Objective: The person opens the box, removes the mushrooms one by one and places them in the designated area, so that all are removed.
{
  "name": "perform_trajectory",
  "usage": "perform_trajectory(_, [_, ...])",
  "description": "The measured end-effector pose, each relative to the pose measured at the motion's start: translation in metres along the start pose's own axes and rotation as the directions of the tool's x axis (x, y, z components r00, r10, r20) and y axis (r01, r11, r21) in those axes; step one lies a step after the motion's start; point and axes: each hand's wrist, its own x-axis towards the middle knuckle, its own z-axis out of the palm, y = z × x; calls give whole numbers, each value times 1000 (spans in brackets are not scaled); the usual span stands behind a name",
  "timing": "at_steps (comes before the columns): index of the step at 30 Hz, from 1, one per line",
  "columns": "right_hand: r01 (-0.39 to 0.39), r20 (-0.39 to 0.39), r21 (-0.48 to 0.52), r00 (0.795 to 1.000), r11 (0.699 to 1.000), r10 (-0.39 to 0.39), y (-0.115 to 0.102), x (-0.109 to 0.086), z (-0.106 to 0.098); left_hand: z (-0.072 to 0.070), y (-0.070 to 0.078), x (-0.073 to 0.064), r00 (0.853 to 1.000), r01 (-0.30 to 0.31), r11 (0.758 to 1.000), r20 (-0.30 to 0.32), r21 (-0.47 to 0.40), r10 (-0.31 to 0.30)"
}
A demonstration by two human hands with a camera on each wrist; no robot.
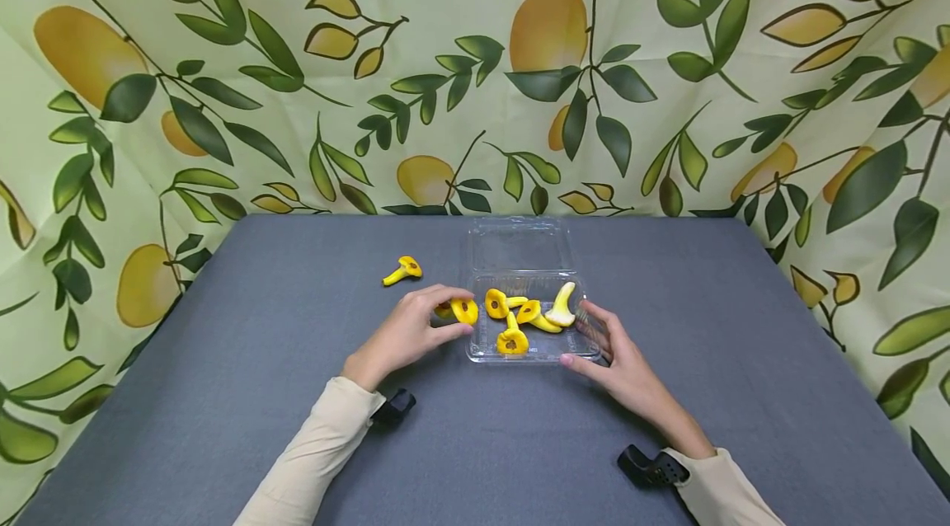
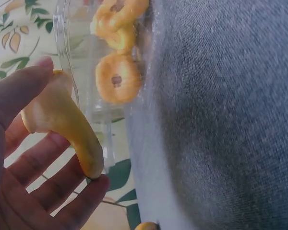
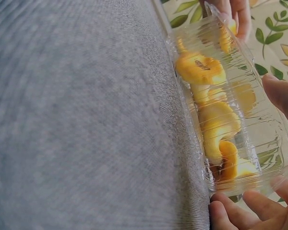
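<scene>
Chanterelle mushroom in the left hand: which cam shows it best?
Left wrist: the chanterelle mushroom is largest there, stem clear, cap partly behind the thumb of the left hand. Head shows it small, partly covered by fingers; right wrist, only a yellow patch by that hand.

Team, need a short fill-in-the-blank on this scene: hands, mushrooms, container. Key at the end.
1. The left hand pinches a chanterelle; the right hand holds the clamshell container by its ____ end.
2. Inside the container lie ____ yellow mushrooms.
3. With its lid folded back, the container stands ____.
4. The loose chanterelle on the tablecloth lies nearer the ____ hand.

Missing words: right; four; open; left.
</scene>
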Motion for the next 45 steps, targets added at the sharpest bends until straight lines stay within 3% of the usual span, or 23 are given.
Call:
perform_trajectory(8, [11, -1, 11, 1000, 1000, -11, 1, 0, 0, -7, -11, -3, 999, 0, 1000, -50, 17, 1])
perform_trajectory(20, [22, 9, 30, 1000, 999, -23, 2, 0, 1, -32, -35, -8, 985, 32, 997, -172, 65, -20])
perform_trajectory(31, [11, 3, 16, 1000, 1000, -11, 3, -1, 0, -54, -53, -15, 957, 169, 984, -249, 59, -149])
perform_trajectory(45, [11, 0, 8, 1000, 1000, -11, 2, -1, 0, -68, -78, -26, 936, 224, 973, -291, 61, -197])
